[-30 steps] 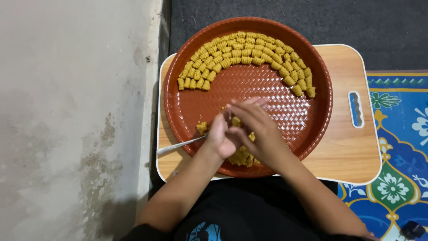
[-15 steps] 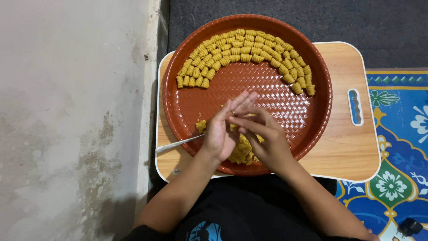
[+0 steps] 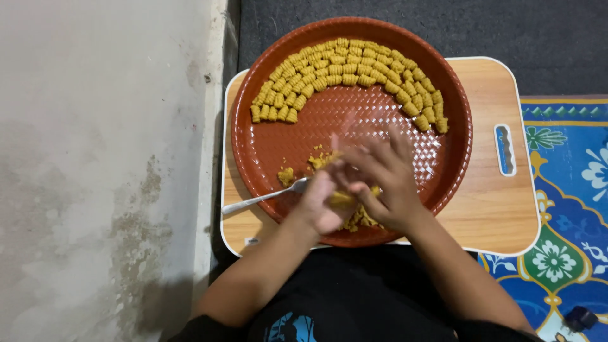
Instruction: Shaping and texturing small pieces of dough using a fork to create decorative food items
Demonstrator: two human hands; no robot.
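A round brown tray (image 3: pixel 253 152) with a woven pattern lies on a small wooden lap table (image 3: pixel 487 209). Several small ridged yellow dough pieces (image 3: pixel 342 69) form a curved band along the tray's far rim. Over the tray's near edge my left hand (image 3: pixel 320 202) and my right hand (image 3: pixel 383 180) press together around a yellow dough piece (image 3: pixel 341 199). The hands are blurred. More loose yellow dough (image 3: pixel 358 220) sits under them, with crumbs (image 3: pixel 286 175) to the left. A metal fork (image 3: pixel 259 199) lies with its handle over the tray's left rim, its head at my left hand.
A bare grey concrete floor (image 3: pixel 101 158) fills the left side. Dark carpet (image 3: pixel 380 16) lies beyond the table. A blue patterned mat (image 3: pixel 570 190) is at the right. A small dark object (image 3: pixel 579 318) sits at the bottom right corner.
My hands have kept rubbing together over the tray's near edge, fingers shifting from extended to closed around the dough. The fork and the rows of pieces have not moved.
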